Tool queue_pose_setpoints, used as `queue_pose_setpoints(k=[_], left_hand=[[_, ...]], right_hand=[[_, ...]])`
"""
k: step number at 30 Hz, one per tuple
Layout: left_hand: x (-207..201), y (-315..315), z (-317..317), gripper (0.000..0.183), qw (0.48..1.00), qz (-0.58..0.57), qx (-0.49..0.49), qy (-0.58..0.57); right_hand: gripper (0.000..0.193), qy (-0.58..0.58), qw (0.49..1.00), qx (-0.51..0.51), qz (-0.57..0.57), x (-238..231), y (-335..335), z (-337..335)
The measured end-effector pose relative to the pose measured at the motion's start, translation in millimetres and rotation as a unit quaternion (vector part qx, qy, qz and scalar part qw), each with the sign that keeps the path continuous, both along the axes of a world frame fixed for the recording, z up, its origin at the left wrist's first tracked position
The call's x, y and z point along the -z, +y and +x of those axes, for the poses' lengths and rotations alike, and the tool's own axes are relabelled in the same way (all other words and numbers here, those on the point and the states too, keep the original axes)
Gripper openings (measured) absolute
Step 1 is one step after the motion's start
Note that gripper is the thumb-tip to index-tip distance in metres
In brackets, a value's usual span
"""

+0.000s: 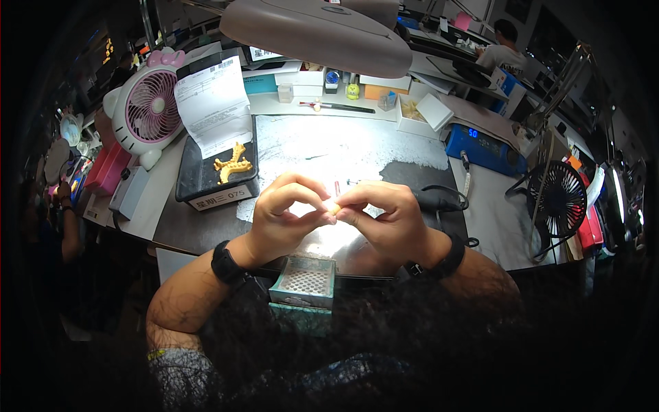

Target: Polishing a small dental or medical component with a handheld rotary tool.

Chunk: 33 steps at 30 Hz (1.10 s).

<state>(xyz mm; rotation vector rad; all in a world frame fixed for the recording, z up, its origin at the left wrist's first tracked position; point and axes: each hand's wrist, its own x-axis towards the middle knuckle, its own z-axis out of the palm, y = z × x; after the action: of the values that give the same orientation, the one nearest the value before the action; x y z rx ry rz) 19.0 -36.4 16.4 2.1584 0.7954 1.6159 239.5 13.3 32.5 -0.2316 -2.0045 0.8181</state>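
My left hand [292, 209] and my right hand [384, 213] meet over the lit middle of the bench. Both are closed in a pinch, fingertips together on a small yellowish piece [335, 209], mostly covered by the fingers. Just behind the fingertips a thin reddish rod [337, 187] shows; I cannot tell whether it is held or lies there. Beside my right hand lies a dark handpiece [431, 200] with a cord. To the left of my left hand, a black tray [187, 180] holds yellow dental-model pieces [232, 165] and a printed sheet [214, 103].
A lamp head [316, 38] hangs over the bench. A pink-and-white fan [154, 103] stands left, a black fan [559, 199] right, near a blue control box [484, 147]. A perforated catch box [305, 281] sits at the front edge. Another person [506, 51] sits far right.
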Motion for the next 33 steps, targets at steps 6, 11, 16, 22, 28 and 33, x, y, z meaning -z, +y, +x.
queue_pose_setpoints(k=[6,11,16,22,28,33], left_hand=[[-1.0,1.2,-0.6,0.024,0.999,0.015,-0.033,0.025],[-2.3,-1.3,0.3,0.024,0.998,0.017,-0.052,0.030],[-1.4,0.2,-0.3,0.026,0.998,0.028,-0.041,0.028],[-1.7,0.5,-0.4,0.028,0.999,0.033,-0.030,0.023],[-2.6,0.2,-0.5,0.030,0.998,0.044,-0.037,0.031],[-2.7,0.0,-1.5,0.030,0.997,0.049,-0.041,0.038]], right_hand=[[0.013,0.012,1.000,-0.006,0.007,-1.4,-0.9,-0.6],[0.016,-0.002,1.000,-0.007,0.011,-0.9,0.6,1.8],[0.016,0.012,1.000,-0.011,0.011,-0.9,-0.4,1.1],[0.016,0.017,1.000,-0.008,0.014,-1.3,-2.2,-0.3],[0.016,0.025,0.999,-0.014,0.026,-0.3,-1.0,-1.1],[0.019,0.004,0.999,-0.014,0.031,-3.1,-0.4,1.5]])
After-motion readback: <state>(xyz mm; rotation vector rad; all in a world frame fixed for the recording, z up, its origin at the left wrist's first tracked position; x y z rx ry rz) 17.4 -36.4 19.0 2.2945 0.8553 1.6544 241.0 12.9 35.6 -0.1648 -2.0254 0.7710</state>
